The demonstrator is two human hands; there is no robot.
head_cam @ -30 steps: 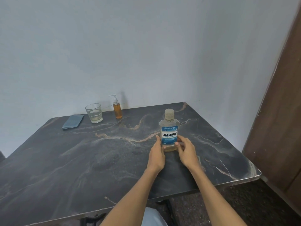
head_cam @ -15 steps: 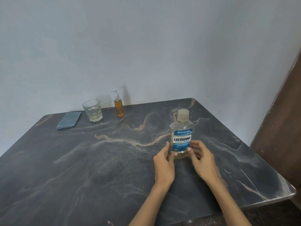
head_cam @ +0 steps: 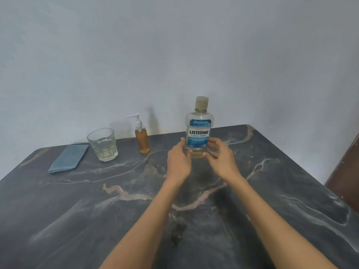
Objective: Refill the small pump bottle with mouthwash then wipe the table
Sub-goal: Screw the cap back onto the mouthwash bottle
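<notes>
Near the table's (head_cam: 291,191) far edge, left hand (head_cam: 177,162) and right hand (head_cam: 221,160) grasp the upright mouthwash bottle (head_cam: 199,133).

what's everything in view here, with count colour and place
mouthwash bottle: 1, clear with blue label and capped, amber liquid low in it, centre, held upright
pump bottle: 1, clear with amber liquid and white pump, far side near wall
glass: 1, clear, a little liquid in it, left of pump bottle
cloth: 1, blue, folded, far left of glass
table: 1, dark marble look with pale veins
wall: pale grey, behind table
left hand: grips the bottle's left side
right hand: grips the bottle's right side
</notes>
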